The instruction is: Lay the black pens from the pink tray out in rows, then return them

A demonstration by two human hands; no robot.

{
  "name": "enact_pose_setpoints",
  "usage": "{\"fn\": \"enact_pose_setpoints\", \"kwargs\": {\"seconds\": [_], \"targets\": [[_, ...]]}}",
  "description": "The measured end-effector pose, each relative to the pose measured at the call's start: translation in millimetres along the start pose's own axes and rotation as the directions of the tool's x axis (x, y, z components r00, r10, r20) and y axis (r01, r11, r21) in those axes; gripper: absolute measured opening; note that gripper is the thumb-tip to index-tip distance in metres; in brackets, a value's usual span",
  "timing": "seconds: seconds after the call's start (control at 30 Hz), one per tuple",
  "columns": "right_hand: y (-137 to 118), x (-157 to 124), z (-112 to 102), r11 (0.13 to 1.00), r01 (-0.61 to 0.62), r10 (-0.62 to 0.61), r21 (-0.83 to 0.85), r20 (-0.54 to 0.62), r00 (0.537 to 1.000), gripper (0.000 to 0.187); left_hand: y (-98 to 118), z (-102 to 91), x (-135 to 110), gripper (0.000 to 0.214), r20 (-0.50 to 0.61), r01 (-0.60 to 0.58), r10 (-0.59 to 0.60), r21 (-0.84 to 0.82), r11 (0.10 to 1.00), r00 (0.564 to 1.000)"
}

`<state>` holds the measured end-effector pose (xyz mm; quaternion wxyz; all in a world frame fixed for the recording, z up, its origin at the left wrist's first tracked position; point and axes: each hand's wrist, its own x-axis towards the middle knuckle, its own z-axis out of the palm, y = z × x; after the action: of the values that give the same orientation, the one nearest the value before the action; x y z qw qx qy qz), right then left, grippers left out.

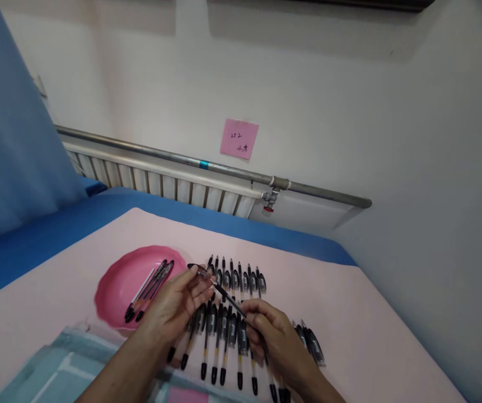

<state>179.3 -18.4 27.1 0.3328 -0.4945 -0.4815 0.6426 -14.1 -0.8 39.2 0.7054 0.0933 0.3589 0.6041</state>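
Note:
My left hand [179, 302] is closed on a pen cap [200, 270], dark with a clear part, pinched between thumb and fingers. In my right hand [272, 330] is a pen [231, 300] with a black grip, its tip slanting up to the left. That tip lies close to the cap's open end; I cannot tell if they touch. Beneath and around both hands, uncapped pens [216, 350] and loose caps [233, 330] lie in rows. Part of the nearer row is hidden by my hands. More pens and caps [315, 346] lie right of my right hand.
A pink bowl [110, 280] at the left holds several pens [150, 291]. Light blue cloth [70, 366] lies at the front left. The pink mat [375, 319] covers a blue surface [308, 240]. Behind stand a radiator [173, 184] and a pipe [148, 151] along the wall.

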Motion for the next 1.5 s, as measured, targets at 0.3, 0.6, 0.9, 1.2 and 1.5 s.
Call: {"fn": "enact_pose_setpoints", "kwargs": {"seconds": [0.3, 0.6, 0.9, 1.2, 1.5], "targets": [[3, 0, 0, 1.0, -0.012, 0.012, 0.002, 0.008, 1.0, 0.019, -2, -0.7, -1, 0.004, 0.018, -0.106, 0.105, 0.111, 0.988, 0.994], [-2, -5, 6, 0.888, 0.235, -0.284, -0.396, -0.068, 0.956, 0.014, -23, 8.9, -8, 0.016, 0.007, -0.096, 0.096, 0.205, 0.974, 0.995], [1, -13, 16, 0.672, 0.337, -0.441, -0.659, 0.009, 0.898, 0.019, -44, 4.3, -6, 0.03, 0.039, -0.091, 0.083, 0.281, 0.956, 0.996], [4, -13, 19, 0.665, 0.368, -0.48, -0.65, 0.006, 0.878, 0.019, -48, 10.1, -10, 0.036, 0.03, -0.127, 0.123, 0.221, 0.967, 0.992], [1, -11, 24, 0.775, 0.306, -0.394, -0.552, -0.044, 0.918, 0.022, -49, 10.0, -8, 0.032, 0.046, -0.154, 0.147, 0.247, 0.957, 0.988]]}}
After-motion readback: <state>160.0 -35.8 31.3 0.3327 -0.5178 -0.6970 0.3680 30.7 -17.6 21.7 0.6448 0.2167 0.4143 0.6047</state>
